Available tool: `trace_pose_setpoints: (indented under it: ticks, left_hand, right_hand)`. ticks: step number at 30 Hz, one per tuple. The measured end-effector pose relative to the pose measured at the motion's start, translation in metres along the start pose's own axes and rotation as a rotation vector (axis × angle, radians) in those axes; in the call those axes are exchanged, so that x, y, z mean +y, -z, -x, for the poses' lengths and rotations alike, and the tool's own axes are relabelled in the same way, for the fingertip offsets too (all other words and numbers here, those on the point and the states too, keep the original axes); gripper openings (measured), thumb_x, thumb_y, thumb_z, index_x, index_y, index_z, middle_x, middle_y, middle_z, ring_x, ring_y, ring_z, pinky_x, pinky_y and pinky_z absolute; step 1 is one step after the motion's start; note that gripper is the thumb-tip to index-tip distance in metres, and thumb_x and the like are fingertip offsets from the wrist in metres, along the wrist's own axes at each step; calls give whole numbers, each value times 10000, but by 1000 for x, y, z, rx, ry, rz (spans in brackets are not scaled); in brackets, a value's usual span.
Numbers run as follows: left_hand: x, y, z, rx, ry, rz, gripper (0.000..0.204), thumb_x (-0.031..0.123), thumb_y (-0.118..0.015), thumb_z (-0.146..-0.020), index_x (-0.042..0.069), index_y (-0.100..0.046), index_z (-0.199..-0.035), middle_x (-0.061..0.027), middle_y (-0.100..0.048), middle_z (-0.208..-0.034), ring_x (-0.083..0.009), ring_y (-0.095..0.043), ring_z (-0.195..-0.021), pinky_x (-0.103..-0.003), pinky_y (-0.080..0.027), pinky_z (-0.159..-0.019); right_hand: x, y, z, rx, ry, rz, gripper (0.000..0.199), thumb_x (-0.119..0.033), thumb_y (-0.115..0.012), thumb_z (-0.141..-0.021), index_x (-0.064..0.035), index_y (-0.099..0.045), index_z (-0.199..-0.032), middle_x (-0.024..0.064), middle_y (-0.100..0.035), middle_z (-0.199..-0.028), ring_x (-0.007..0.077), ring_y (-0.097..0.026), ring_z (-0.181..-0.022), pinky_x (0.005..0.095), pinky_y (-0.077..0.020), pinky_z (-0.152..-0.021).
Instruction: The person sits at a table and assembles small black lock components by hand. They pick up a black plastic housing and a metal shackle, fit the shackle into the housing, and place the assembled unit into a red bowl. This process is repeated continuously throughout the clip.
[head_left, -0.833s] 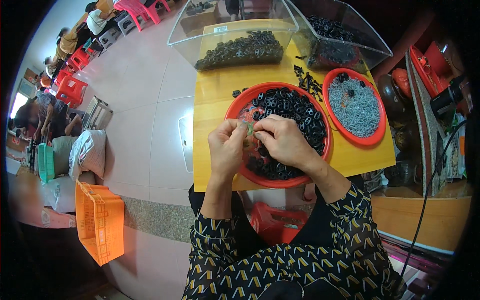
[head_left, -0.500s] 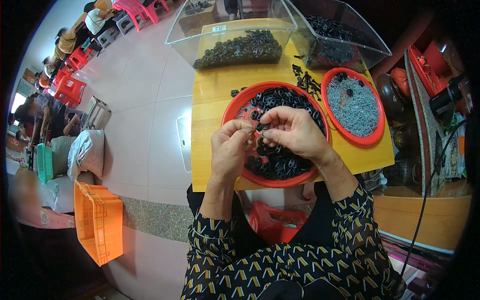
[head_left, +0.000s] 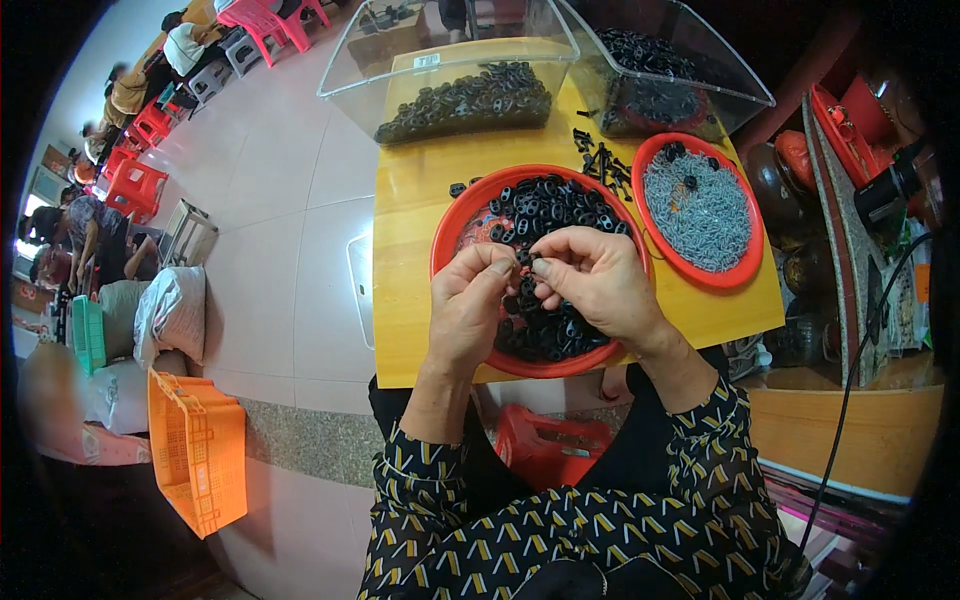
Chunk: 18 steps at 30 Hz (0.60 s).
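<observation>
Both my hands meet over a round red basin (head_left: 446, 230) filled with small black oval plastic pieces (head_left: 560, 203), each with two holes. The fingertips of my right hand (head_left: 602, 287) pinch a small black plastic piece (head_left: 535, 259), partly hidden by the thumb. Close beside it, my left hand (head_left: 467, 305) is closed with thumb and forefinger together. Whatever it may hold is too small to make out. To the right of the basin lies a red round tray (head_left: 742, 267) of silver screws (head_left: 697, 220), with a few black pieces on top.
Two clear plastic bins (head_left: 450, 62) of black pieces stand at the yellow table's (head_left: 405, 300) far side. Loose black screw-like parts (head_left: 605, 168) lie before them. An orange crate (head_left: 200, 450) and white sacks (head_left: 172, 315) are on the floor at left. Other people sit farther off.
My fingertips have drawn a little closer together, and the black piece in my right hand shows less. The table and basin sit slightly farther left in the view.
</observation>
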<state>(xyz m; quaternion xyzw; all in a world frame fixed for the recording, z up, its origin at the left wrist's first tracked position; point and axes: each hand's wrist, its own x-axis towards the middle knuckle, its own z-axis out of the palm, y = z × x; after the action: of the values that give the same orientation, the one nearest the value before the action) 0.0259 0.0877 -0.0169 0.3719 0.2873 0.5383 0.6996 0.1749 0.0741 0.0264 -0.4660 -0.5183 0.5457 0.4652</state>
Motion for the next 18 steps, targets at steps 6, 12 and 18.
trace_pose_setpoints:
  ticks: [6, 12, 18]
  left_hand:
    - [-2, -1, 1, -39, 0, 14, 52, 42, -497, -836, 9, -533, -817, -10, -520, -777, -72, -449, -676, -198, -377, -630]
    - [1, -6, 2, -36, -1, 0, 58, 49, -498, -843, 14, -530, -810, -6, -516, -772, -69, -447, -678, -197, -376, -629]
    - [0, -4, 3, -38, -15, -28, 63, 63, -506, -848, 18, -532, -813, 2, -518, -769, -63, -456, -684, -194, -381, -631]
  right_hand:
    - [1, -4, 1, 36, 8, 74, 108, -32, -565, -792, 42, -576, -869, 55, -605, -733, 92, -597, -642, 220, -502, -524]
    - [2, -5, 2, 29, -3, 80, 95, -33, -562, -794, 35, -577, -858, 49, -604, -717, 81, -588, -644, 218, -498, -534]
    - [5, -6, 2, 39, 10, 114, 88, -45, -565, -789, 27, -584, -836, 46, -610, -690, 70, -584, -637, 219, -480, -526]
